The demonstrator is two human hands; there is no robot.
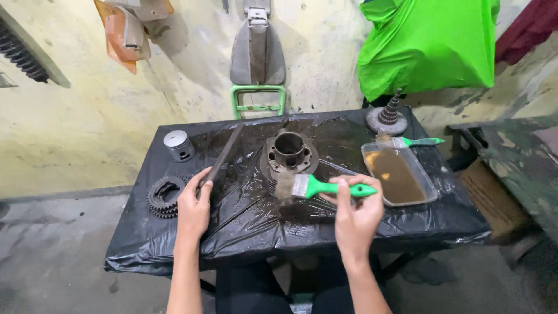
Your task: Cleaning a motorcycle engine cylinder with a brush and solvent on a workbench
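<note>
Right now the right hand (356,216) grips a green-handled paintbrush (317,187), its dirty bristles touching the round grey metal engine cylinder (289,152) in the middle of the black plastic-covered surface (244,227). The left hand (195,208) closes on a long dark metal file (224,157). Brushing looks underway; next, the bristles need steady strokes round the cylinder.

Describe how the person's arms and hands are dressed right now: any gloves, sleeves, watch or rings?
Both forearms are bare up to the bottom edge of the picture, with no sleeve in sight. The left hand and the right hand wear no gloves. No watch, bracelet or ring shows on either wrist or on the fingers that can be seen. The arms are slim, and no markings or bandages are visible on them.
</note>
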